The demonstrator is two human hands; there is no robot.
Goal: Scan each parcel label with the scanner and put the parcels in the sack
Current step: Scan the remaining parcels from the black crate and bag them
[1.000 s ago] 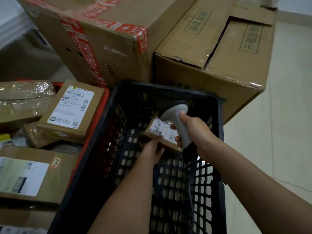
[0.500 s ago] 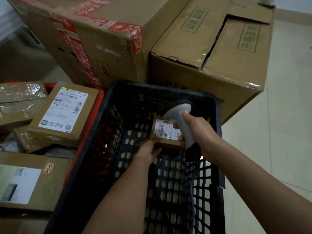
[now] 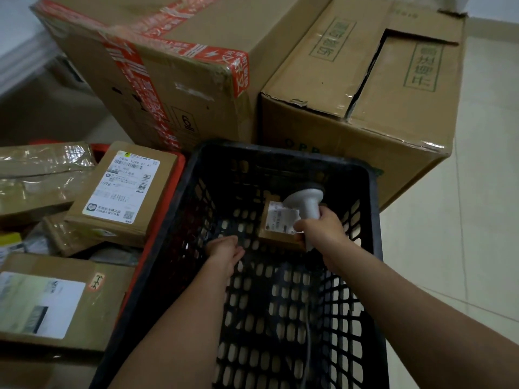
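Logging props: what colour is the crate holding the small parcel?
Black crate, perforated; head view.

Big cartons: two, at the far side (image 3: 179, 88) (image 3: 365, 88)
Crates: two, black (image 3: 375, 220) and red (image 3: 179, 175)
Scanners: one (image 3: 307, 203)
Parcels in black crate: one (image 3: 276, 228)
Hands: two (image 3: 226, 251) (image 3: 323, 228)

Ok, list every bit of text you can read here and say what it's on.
"5020 1098 41 4": top line of the label on the left parcel.
"1098": lower on that label.
"6": printed upside down on the taped box.
"OPP": front of the right box, partly hidden by the crate.
Green stamps on the right box, red tape lettering, the crate parcel's label: unreadable.
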